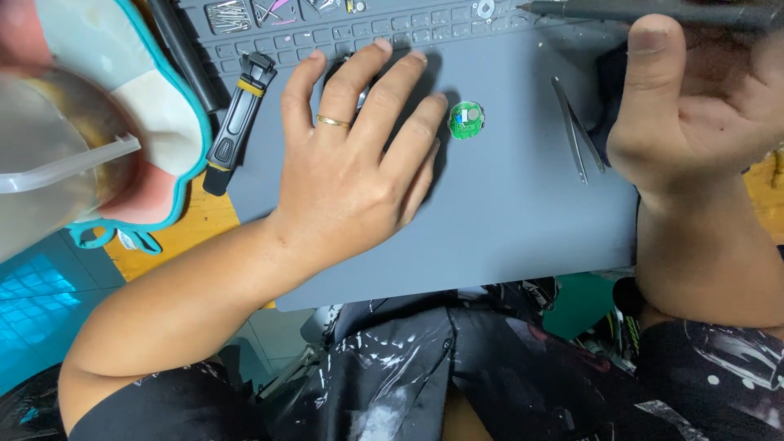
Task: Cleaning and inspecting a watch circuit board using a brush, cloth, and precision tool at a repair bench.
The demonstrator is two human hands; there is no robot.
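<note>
Hands rest spread and empty over a grey silicone work mat (490, 220).

Left hand (359, 163) lies flat with fingers splayed, a black-and-yellow case-opener tool (237, 122) to its left; just right of its fingertips sits a small round green circuit board (466, 120), then steel tweezers (576, 135), then the right hand (694, 106), loosely uncurled, grasping nothing.

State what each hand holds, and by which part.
Left hand lies flat on the grey mat, gripping nothing visible. Right hand is open, holding nothing.
</note>
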